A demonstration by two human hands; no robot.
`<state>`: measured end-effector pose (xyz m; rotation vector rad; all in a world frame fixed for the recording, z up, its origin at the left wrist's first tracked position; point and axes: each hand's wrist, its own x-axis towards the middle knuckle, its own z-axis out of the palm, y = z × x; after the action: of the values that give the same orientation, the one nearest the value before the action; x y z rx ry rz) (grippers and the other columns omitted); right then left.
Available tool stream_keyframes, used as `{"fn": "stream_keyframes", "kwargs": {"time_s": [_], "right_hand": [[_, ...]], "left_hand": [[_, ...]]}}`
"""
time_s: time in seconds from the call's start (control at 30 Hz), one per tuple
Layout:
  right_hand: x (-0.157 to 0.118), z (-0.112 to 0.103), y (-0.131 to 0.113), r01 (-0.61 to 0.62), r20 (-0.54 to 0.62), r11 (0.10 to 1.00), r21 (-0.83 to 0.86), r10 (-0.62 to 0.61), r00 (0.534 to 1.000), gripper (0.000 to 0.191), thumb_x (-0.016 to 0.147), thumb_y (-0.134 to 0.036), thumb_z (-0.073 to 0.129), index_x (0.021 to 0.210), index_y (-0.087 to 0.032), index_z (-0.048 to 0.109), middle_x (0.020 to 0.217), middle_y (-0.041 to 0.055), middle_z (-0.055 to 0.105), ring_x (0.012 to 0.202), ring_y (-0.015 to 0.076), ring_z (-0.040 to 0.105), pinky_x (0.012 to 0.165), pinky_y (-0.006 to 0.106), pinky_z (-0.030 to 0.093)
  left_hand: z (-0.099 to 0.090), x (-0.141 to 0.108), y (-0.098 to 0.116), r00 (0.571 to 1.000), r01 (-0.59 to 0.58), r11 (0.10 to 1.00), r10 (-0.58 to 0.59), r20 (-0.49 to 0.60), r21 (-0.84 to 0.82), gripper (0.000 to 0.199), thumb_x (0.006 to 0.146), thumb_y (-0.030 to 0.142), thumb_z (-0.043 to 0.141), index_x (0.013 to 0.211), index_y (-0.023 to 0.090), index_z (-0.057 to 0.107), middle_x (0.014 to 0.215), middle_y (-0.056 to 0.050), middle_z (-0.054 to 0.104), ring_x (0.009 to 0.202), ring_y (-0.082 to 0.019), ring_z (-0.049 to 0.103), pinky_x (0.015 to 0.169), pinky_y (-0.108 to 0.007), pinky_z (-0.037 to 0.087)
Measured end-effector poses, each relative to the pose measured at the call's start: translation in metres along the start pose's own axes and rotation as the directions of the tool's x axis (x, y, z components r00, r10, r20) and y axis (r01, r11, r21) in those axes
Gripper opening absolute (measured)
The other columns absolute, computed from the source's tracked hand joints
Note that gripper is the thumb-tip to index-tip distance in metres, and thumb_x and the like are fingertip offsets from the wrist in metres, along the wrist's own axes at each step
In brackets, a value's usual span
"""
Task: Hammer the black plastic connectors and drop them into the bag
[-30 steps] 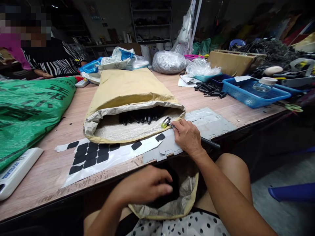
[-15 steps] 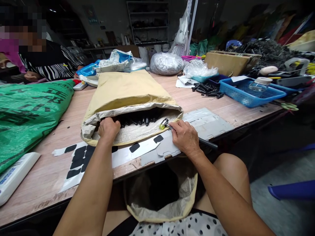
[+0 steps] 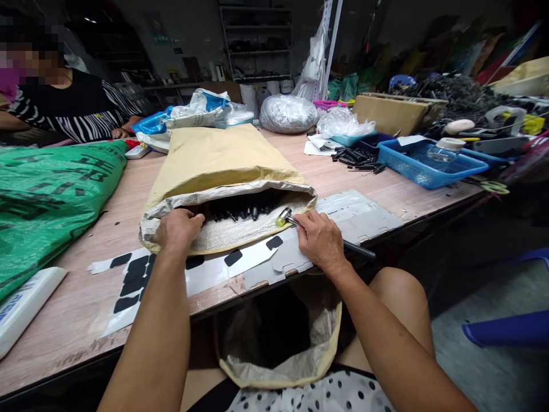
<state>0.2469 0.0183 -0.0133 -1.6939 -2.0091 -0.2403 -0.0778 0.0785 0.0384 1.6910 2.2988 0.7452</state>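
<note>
A yellow woven sack [image 3: 227, 151] lies on its side with its pale-lined mouth facing me. Several black cylindrical parts [image 3: 253, 213] show inside. My left hand [image 3: 178, 228] is closed at the left side of the mouth, apparently gripping the sack's edge; its fingertips are partly hidden. In my right hand [image 3: 319, 237] is a small hammer [image 3: 283, 217], held near its yellow-faced head, its black handle sticking out to the right. Below the table edge, a second sack [image 3: 278, 375] stands open at my lap, dark inside.
Black stickers [image 3: 234, 257] on white backing lie in front of the sack. A grey board [image 3: 360, 214] is at right. Farther off are a blue basket [image 3: 433, 174] and loose black parts [image 3: 358, 157]. A green sack [image 3: 55, 194] lies left; a person [image 3: 81, 109] sits behind it.
My left hand has shifted slightly left and down at the sack's mouth. The right hand keeps its hold on the hammer. The whole view has shifted a little.
</note>
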Motion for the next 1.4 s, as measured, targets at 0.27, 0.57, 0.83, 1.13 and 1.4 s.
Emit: {"fn": "stream_keyframes", "kwargs": {"time_s": [0.27,0.57,0.83,1.13,1.4], "right_hand": [[-0.001,0.000,0.001,0.005,-0.016,1.000,-0.004,-0.005,1.000,0.028,0.096,-0.024,0.055,0.121,-0.028,0.068,0.107,0.0055,0.066,0.097,0.0242,0.053,0.079,0.035,0.034],[-0.001,0.000,0.001,0.005,-0.027,1.000,-0.002,-0.005,1.000,0.027,0.096,-0.025,0.057,0.120,-0.029,0.069,0.105,0.0050,0.066,0.096,0.0238,0.054,0.079,0.035,0.036],[0.002,-0.002,0.005,0.022,0.006,0.997,0.079,-0.022,1.000,0.031,0.096,-0.019,0.055,0.121,-0.027,0.070,0.102,0.0063,0.068,0.097,0.0234,0.060,0.081,0.032,0.045],[-0.021,-0.032,-0.035,0.209,-0.094,0.741,0.639,-0.194,0.976,0.032,0.100,-0.018,0.050,0.126,-0.021,0.067,0.108,0.0075,0.072,0.102,0.0203,0.067,0.092,0.032,0.053],[-0.039,-0.035,-0.052,0.214,0.013,0.856,0.470,-0.249,0.968,0.041,0.098,-0.010,0.047,0.130,-0.025,0.067,0.094,0.0048,0.068,0.091,0.0182,0.065,0.085,0.027,0.052]], "left_hand": [[0.011,-0.094,0.026,0.914,-0.360,0.910,0.388,0.119,-0.206,0.031,0.083,0.046,0.066,0.105,0.026,0.075,0.098,-0.003,0.073,0.080,-0.021,0.063,0.071,-0.033,0.047],[0.038,-0.108,0.030,0.855,-0.474,0.869,0.493,0.159,-0.145,0.018,0.084,0.034,0.071,0.098,0.024,0.071,0.092,-0.001,0.068,0.091,-0.023,0.061,0.080,-0.035,0.046],[0.044,-0.104,0.027,0.816,-0.539,0.807,0.571,0.088,-0.239,0.013,0.083,0.029,0.072,0.094,0.021,0.072,0.083,-0.002,0.066,0.085,-0.023,0.055,0.079,-0.036,0.043],[0.044,-0.104,0.024,0.811,-0.523,0.800,0.573,0.115,-0.294,0.013,0.083,0.029,0.075,0.095,0.022,0.073,0.084,-0.001,0.067,0.087,-0.023,0.054,0.082,-0.036,0.040],[0.043,-0.107,0.026,0.819,-0.518,0.810,0.563,0.114,-0.277,0.009,0.085,0.030,0.072,0.083,0.022,0.069,0.083,-0.002,0.064,0.087,-0.023,0.052,0.079,-0.036,0.039]]}}
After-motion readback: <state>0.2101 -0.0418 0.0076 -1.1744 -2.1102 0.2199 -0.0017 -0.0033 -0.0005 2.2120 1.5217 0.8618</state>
